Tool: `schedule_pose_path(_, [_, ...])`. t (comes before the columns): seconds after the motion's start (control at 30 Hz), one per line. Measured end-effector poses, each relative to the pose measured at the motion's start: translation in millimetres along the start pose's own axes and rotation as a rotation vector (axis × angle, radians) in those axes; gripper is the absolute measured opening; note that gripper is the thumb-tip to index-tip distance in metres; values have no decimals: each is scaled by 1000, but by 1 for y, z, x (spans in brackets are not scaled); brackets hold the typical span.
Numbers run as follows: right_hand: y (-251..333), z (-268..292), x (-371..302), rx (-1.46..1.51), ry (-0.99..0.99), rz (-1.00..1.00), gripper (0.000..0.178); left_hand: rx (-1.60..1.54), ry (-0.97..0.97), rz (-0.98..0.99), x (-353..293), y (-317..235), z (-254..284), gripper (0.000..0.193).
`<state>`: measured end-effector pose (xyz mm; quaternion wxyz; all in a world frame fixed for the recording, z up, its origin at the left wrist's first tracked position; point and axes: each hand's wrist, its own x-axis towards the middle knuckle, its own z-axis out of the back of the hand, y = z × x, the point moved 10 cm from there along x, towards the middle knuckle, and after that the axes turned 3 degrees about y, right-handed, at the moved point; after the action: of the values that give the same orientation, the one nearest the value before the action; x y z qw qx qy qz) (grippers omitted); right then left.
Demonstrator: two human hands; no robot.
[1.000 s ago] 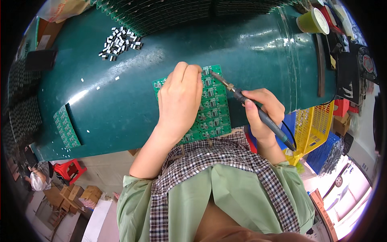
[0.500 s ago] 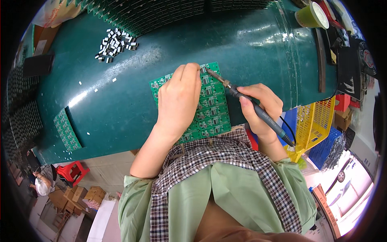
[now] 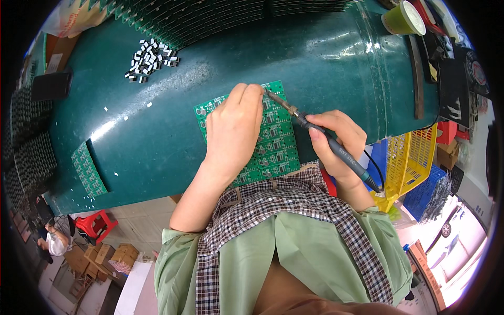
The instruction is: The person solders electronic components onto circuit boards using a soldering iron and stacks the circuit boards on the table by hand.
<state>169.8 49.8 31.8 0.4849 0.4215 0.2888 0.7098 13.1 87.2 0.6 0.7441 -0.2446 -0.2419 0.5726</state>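
Observation:
A green printed circuit board panel (image 3: 278, 144), made up of several small repeated boards, lies on the table in front of me. In my right hand (image 3: 341, 137) is a grey soldering iron (image 3: 344, 156), held like a pen and slanting up to the left. Its metal tip reaches the panel's far edge, close beside my left fingertips. My left hand (image 3: 233, 128) rests over the panel and covers much of its left half. Thumb and fingers are pinched together there; whatever they hold is hidden or too small to name.
Small black-and-white parts (image 3: 149, 60) lie in a pile at the far left. Another circuit board panel (image 3: 88, 169) sits at the left edge. Stacked green boards (image 3: 220, 21) line the back. A green cup (image 3: 403, 20) stands far right, above a yellow basket (image 3: 412, 163).
The soldering iron's tip has shifted slightly left, closer to my left fingertips. My left hand keeps its pinch in nearly the same place.

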Motion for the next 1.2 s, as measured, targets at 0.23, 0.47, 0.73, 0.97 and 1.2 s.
schedule_pose_path(0.23, [2,3,-6,2,9,-10,17,47,-27,-10,-3,-3,7,4])
schedule_pose_path(0.47, [-2,6,-6,32,-12,-29,19,-30,-119,-38,-9,1,13,10])
schedule_pose_path(0.73, [-6,-1,-5,50,4,-63,17,60,-67,44,-14,4,15,20])
schedule_pose_path(0.97, [-11,13,-19,76,-78,-136,24,37,2,150,-18,11,9,12])
schedule_pose_path(1.2, [2,17,-20,34,-8,-32,18,-44,-58,38,-23,2,9,11])
